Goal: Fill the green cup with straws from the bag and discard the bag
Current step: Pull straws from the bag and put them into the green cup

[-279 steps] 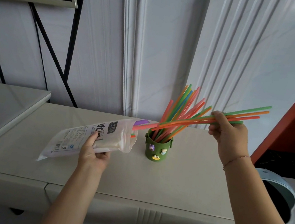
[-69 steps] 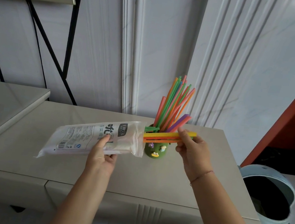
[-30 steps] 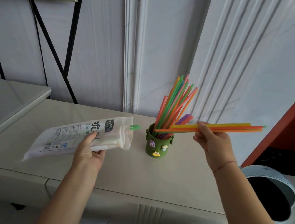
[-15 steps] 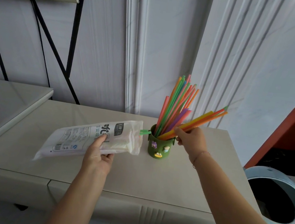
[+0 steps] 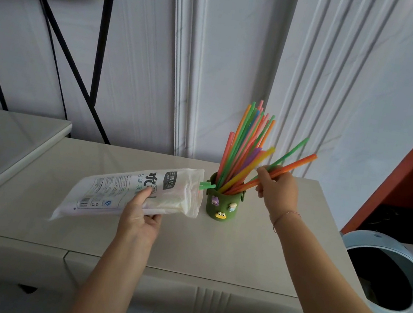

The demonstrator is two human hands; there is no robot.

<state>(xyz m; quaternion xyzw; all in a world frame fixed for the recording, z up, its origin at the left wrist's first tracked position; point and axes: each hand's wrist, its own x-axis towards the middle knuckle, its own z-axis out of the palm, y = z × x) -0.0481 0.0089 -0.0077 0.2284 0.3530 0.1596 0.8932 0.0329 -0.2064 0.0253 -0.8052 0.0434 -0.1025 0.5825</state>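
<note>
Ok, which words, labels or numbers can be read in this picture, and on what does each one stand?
"王牌亿品", with "ACE" under it, the rest blurred: dark label on the bag.
Large "吮": same bag.
Green characters, small print, barcode digits: too blurred to read.
The green cup: stickers only, no words.

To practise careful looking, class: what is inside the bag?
A green straw end pokes out of the bag; its printed white plastic hides whether more remain.

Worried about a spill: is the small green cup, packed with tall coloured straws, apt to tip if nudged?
Probably top-heavy: the coloured plastic straws rise far above the small green cup and lean sideways. It looks light, so the right hand adding straws might slide it.
</note>
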